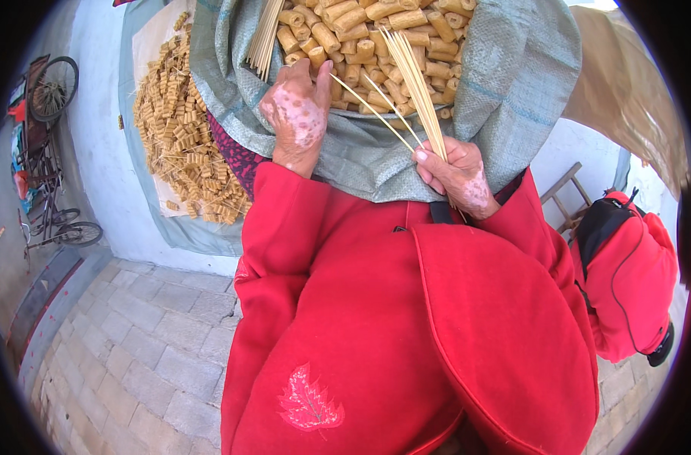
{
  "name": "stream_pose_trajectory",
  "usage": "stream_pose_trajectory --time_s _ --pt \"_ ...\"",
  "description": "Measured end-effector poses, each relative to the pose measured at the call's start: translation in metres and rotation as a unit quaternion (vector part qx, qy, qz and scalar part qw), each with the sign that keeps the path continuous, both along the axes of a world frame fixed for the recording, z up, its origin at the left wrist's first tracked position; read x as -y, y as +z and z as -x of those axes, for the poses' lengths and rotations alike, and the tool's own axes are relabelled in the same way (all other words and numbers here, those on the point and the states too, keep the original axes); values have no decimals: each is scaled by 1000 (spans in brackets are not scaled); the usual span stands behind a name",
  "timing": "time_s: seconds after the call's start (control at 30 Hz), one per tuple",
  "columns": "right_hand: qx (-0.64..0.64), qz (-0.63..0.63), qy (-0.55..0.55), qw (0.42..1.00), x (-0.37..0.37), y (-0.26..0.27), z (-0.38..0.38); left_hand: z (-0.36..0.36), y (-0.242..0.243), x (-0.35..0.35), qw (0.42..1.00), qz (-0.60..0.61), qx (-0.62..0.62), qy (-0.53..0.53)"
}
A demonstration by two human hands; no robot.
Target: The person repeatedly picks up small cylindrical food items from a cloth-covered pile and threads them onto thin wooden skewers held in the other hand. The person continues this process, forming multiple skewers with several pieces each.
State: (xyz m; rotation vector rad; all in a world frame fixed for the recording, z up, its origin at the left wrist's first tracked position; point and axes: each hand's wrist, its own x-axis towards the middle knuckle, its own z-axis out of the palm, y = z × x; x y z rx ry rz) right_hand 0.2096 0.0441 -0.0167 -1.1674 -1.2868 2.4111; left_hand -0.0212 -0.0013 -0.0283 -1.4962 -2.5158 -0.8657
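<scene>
My right hand point(452, 176) is closed around a bundle of thin bamboo skewers point(419, 85). Two skewers point(374, 105) fan out from it to the left, and one has its tip by my left thumb. My left hand point(300, 108) reaches into a heap of short, hollow tan food rolls point(351, 23). A single roll point(317, 55) shows at its thumb and forefinger; whether they grip it is not clear, as the other fingertips are hidden. The heap lies in a grey-green woven plastic sack point(374, 156) with its rim folded down over my lap.
More skewers point(264, 40) rest on the sack's left side. To the left, many skewered rolls point(177, 125) are piled on a sheet point(146, 48). Beyond stands a tricycle point(52, 148). A person in a red coat point(629, 278) and a wooden ladder-like frame point(570, 196) are at right, above brick paving point(152, 330).
</scene>
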Motion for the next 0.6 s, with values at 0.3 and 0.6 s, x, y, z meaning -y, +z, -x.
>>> stream_pose_trajectory --time_s 0.3,0.6 --pt "-21 1 -6 1000 1 -2 -2 -3 5 13 969 -142 199 31" --pt "-11 -8 12 1000 -1 6 -1 -13 15 15 741 -222 632 45"
